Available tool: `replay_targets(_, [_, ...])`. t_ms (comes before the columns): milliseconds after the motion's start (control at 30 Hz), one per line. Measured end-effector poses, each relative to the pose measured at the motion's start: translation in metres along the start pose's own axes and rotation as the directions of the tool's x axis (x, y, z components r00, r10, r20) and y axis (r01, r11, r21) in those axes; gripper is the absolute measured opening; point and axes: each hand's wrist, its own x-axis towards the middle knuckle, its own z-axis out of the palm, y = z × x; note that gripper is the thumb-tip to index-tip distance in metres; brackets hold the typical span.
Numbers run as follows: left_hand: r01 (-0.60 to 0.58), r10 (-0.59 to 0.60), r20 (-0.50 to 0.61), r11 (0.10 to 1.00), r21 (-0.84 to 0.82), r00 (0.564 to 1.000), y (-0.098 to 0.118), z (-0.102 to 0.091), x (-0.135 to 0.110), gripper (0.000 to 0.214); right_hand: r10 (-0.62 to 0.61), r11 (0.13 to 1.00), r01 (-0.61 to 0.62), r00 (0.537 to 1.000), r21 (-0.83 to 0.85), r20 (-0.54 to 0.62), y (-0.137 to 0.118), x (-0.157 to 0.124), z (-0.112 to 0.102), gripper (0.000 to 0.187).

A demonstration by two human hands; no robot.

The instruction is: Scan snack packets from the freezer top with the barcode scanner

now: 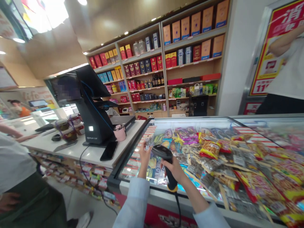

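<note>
Head view: right hand (174,167) is closed in a fist round the grip of the barcode scanner (162,151), with the scanner head tipped up and to the left. Left hand (144,155) is raised, fingertips pinching a small clear packet (149,142). The packet sits just above and left of the scanner head, close, but I can't tell if they touch. Both hands hover over the near corner of the glass-topped display case (114,182), with snack packs (210,148) under the glass. The scanner cable (178,205) drops from the grip past the case edge. My read on status: packet and scanner are both in hand and lined up, so pick-up and aiming look done. No beam is visible and the POS terminal (92,107) on the counter can't be read from here, so I can't tell whether a scan has registered. A person in a white shirt (14,164) stands at far left and another person (288,72) behind the case at right, both well apart from the packet.
</note>
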Motion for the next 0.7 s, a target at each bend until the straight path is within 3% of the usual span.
replay_targets(300, [-0.029,0.029,0.006,0.999,-0.026,1.000,-0.001,0.001,-0.001,0.040,-0.026,1.000,0.026,0.999,-0.007,-0.023,0.002,0.000,0.002,0.015])
replay_targets(433, [0.000,0.001,0.018,1.000,-0.005,1.000,0.000,0.001,0.000,0.044,-0.052,0.999,0.052,0.998,-0.001,-0.025,-0.008,-0.005,-0.002,0.015])
replay_targets(567, [0.096,-0.099,0.090,0.995,0.035,0.991,0.011,0.012,-0.002,0.057,-0.084,0.996,0.086,0.993,0.014,-0.087,-0.033,-0.018,-0.027,0.016])
replay_targets(700, [0.078,-0.080,0.226,0.997,0.017,0.971,0.043,0.051,-0.016,0.062,-0.135,0.987,0.152,0.958,0.048,-0.254,-0.062,-0.039,-0.074,0.019])
